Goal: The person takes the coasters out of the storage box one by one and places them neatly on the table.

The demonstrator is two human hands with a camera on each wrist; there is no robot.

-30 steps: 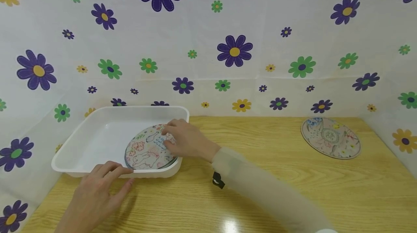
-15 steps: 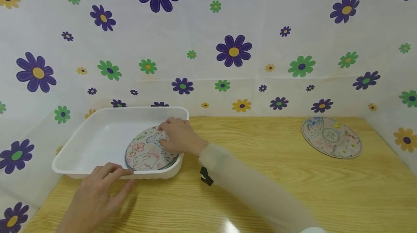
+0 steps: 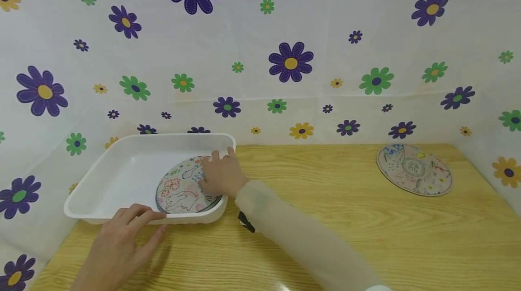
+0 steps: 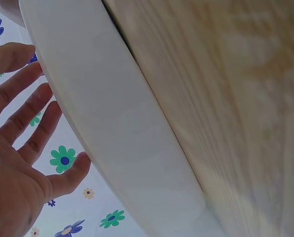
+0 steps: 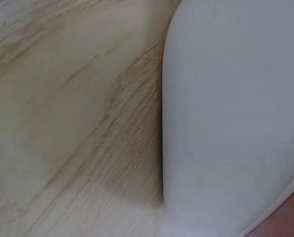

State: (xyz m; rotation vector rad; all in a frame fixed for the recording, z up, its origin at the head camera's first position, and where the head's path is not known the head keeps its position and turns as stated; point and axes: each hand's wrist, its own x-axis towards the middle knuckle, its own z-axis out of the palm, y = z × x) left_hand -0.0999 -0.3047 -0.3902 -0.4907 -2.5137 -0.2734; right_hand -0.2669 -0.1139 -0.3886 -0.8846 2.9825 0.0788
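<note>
White and smooth, a shallow tray [image 3: 122,178] is stood on the wood-grain surface [image 3: 325,182]. Inside it, towards the near right corner, lies a round disc [image 3: 179,191] printed with flowers and a rabbit, partly hidden by the right hand [image 3: 221,176]. The fingers of that hand are parted over the disc's right side; no pinch on its edge can be seen. The tray's near rim is touched by the fingers of the left hand [image 3: 118,239], which are spread and not curled round it. By its look, the disc would be judged light, thin and stiff, with a slick face on which flat fingertips could slide; fragility cannot be told. It is best held by its edge, the upper left side being uncovered, with the tray steadied by its rim.
</note>
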